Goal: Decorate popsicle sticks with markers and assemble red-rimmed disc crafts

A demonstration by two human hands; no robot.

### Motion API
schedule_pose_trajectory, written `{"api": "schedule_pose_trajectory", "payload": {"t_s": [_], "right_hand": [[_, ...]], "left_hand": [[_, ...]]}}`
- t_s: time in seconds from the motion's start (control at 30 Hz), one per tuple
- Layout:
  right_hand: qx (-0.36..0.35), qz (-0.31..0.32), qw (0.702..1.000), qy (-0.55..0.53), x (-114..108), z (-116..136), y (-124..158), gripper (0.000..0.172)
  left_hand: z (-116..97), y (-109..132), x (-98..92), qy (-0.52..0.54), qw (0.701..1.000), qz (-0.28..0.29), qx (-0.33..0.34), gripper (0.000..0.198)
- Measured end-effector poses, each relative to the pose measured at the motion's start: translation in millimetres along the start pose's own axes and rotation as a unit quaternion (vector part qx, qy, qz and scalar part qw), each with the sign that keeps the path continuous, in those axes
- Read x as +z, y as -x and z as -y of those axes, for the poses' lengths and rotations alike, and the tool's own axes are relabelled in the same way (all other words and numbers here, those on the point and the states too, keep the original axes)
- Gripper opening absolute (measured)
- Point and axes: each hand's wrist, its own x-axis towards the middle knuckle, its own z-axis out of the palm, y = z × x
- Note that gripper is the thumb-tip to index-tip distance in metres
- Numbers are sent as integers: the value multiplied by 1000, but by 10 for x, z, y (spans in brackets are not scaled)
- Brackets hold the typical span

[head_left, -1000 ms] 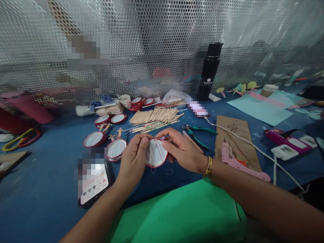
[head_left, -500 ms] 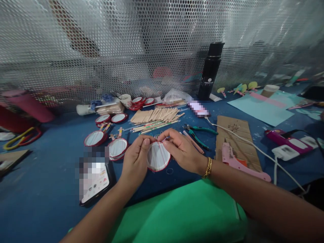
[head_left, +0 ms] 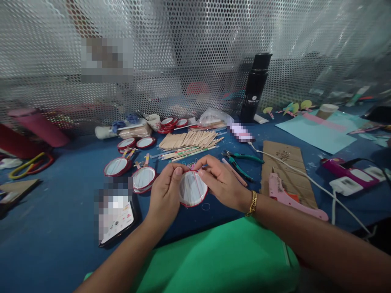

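A round white disc with a red rim (head_left: 193, 190) is held upright, with thin reddish bands stretched across its face. My left hand (head_left: 166, 189) grips its left edge, thumb near the upper rim. With its fingers bent together, my right hand (head_left: 218, 181) pinches the upper right rim; the fingertips of both hands come close at the top. What the right fingertips hold besides the rim is too small to make out. Small loose rubber bands (head_left: 192, 165) lie just behind the disc. Similar red-rimmed discs with stick pieces (head_left: 144, 178) rest to the left.
Wooden sticks (head_left: 191, 139) lie behind my hands. Green-handled pliers (head_left: 240, 162), a pink glue gun (head_left: 295, 200) and cardboard (head_left: 288, 162) are on the right. A phone (head_left: 119, 219) lies at left front, and a black bottle (head_left: 255, 87) stands by the perforated metal wall (head_left: 146, 44).
The view has shifted slightly, so everything sits a little further right. Both hands keep nearly the same grip on the disc.
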Motion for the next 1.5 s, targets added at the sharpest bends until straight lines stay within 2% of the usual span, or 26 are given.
{"api": "schedule_pose_trajectory", "payload": {"t_s": [0.3,0.4,0.47,0.53,0.63,0.73,1.07,1.5], "right_hand": [[-17,-10,999,36,9,9,4,12],[-8,-40,997,69,4,-1,-5,17],[-1,-70,994,87,-16,-25,-23,16],[-6,-99,990,105,-46,-55,-50,14],[-37,-132,982,131,-93,-90,-87,15],[-67,-149,975,151,-121,-94,-100,15],[-108,-117,975,156,-110,-56,-72,17],[-123,-129,973,149,-99,-33,-53,16]], "left_hand": [[29,-32,-9,-16,1000,0,8,28],[64,-56,-32,4,1000,-1,4,36],[88,-64,-47,36,999,35,0,41],[105,-63,-56,68,993,98,0,45],[112,-55,-52,61,986,157,17,64],[114,-53,-46,25,987,157,29,78],[80,-100,-71,56,984,170,15,70],[57,-89,-78,89,985,149,16,72]]}}
